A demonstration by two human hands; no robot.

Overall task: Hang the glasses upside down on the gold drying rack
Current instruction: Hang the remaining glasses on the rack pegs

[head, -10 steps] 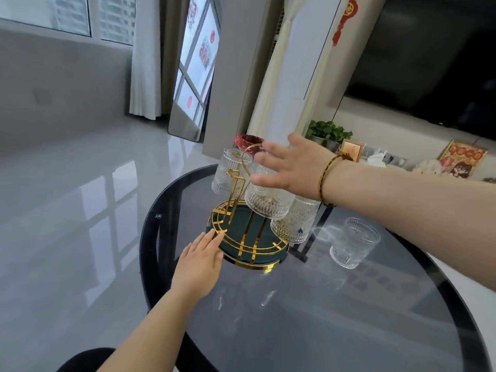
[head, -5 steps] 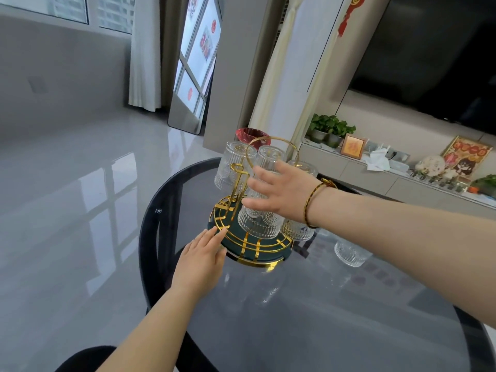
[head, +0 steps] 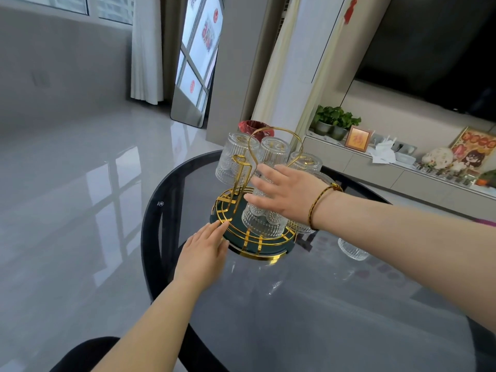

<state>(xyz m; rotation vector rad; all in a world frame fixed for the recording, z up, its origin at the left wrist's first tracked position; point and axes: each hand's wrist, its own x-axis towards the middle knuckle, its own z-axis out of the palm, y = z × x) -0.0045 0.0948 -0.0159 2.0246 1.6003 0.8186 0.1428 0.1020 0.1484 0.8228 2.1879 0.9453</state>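
The gold drying rack (head: 248,244) with a dark green round base stands on the glass table. Several ribbed glasses hang upside down on it, among them one at the back left (head: 233,159) and one at the back middle (head: 273,154). My right hand (head: 284,196) lies with fingers spread over a front glass (head: 261,224) that hangs mouth down on the rack. My left hand (head: 202,253) rests flat on the table, fingertips touching the rack's base rim. One more glass (head: 353,249) stands on the table, to the right of the rack.
The round dark glass table (head: 335,304) has a black rim; its left edge is close to the rack. A red object (head: 251,126) shows behind the rack. A low cabinet (head: 389,170) with plants and pictures runs along the far wall.
My right hand has lowered the front glass down onto the rack and its fingers have spread over it. My left hand has stayed at the base. The camera has tilted up.
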